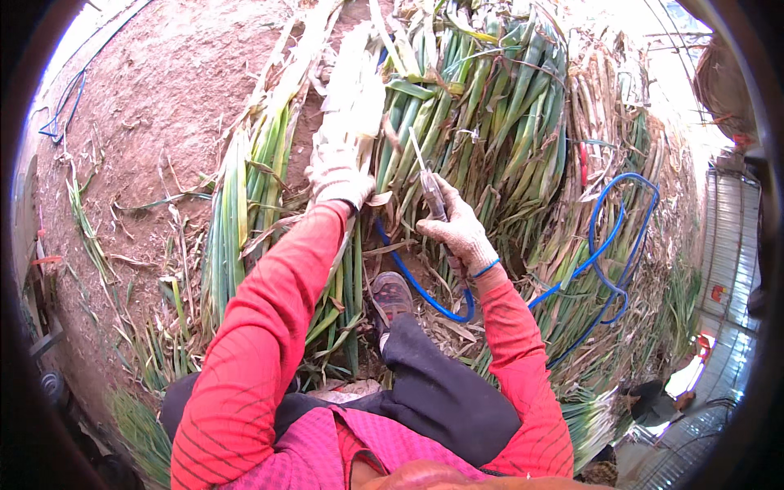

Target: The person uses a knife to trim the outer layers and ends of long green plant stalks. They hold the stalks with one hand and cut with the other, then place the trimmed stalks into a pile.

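Observation:
My left hand (340, 177), in a pale knit glove, grips a few long green onions by their stalks. Their bright white shanks (358, 92) stretch away from me, and green leaves (350, 288) trail back under my forearm. In my right hand (458, 228), also gloved, is an air blow gun (433, 197) with a thin metal nozzle. The nozzle slants up and left, apart from the held stalks. A blue air hose (422, 297) loops near the gun's lower end. The right fingers partly hide the gun's body.
Heaped long green onions (514, 128) lie to the right, with dry-skinned stalks (606, 92) beyond. Another row of onions (245, 202) lies left of my arm, on brown soil (153, 92). More blue hose (597, 254) coils over the right pile. My shoe (392, 297) is between the leaves.

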`<state>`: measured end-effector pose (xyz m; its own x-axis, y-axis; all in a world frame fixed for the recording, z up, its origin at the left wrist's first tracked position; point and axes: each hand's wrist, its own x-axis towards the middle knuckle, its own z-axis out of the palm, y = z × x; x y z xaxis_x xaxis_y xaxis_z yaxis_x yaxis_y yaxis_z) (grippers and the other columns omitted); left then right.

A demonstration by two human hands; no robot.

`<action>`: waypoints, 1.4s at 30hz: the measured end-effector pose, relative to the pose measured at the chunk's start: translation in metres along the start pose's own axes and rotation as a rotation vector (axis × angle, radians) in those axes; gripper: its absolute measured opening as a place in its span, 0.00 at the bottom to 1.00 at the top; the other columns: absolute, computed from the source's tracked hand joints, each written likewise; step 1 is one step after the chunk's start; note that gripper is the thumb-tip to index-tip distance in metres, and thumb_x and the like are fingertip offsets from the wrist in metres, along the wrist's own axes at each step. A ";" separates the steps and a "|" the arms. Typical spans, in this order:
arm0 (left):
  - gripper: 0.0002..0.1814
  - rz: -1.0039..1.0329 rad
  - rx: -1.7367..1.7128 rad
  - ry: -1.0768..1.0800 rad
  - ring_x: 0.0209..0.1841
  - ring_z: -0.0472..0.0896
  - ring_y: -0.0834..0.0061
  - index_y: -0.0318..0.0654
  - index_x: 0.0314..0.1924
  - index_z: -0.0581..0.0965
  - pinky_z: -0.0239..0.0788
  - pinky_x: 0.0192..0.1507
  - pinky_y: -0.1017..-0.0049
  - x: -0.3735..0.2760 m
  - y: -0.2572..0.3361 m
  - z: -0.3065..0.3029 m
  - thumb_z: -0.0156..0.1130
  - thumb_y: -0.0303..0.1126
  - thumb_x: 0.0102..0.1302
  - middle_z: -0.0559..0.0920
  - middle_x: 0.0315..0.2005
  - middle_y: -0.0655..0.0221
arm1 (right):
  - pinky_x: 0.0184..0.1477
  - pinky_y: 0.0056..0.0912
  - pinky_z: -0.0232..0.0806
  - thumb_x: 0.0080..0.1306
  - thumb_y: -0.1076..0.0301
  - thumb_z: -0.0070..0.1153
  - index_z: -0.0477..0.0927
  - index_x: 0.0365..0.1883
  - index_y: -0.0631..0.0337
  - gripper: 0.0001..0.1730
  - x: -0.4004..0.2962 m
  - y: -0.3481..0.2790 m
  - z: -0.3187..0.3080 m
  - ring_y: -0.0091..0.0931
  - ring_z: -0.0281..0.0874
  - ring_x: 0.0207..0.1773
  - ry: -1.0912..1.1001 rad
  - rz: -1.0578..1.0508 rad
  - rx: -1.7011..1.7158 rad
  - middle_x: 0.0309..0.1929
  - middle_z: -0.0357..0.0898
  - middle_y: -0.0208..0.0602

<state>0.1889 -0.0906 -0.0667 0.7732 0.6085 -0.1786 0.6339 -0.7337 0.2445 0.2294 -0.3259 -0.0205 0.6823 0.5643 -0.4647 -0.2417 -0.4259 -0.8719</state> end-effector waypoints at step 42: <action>0.29 -1.675 -1.086 1.372 0.55 0.79 0.62 0.39 0.59 0.78 0.71 0.62 0.62 -0.787 -0.610 -0.181 0.64 0.51 0.67 0.81 0.55 0.59 | 0.72 0.36 0.58 0.63 0.75 0.57 0.49 0.82 0.59 0.49 -0.041 -0.074 0.087 0.35 0.62 0.76 -0.259 -0.383 -0.386 0.79 0.58 0.46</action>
<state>-0.8098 -0.0675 0.0973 -0.8772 0.3659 -0.3108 -0.1295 0.4431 0.8871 0.1592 -0.2555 0.0494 0.4694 0.8615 -0.1937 0.2893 -0.3573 -0.8881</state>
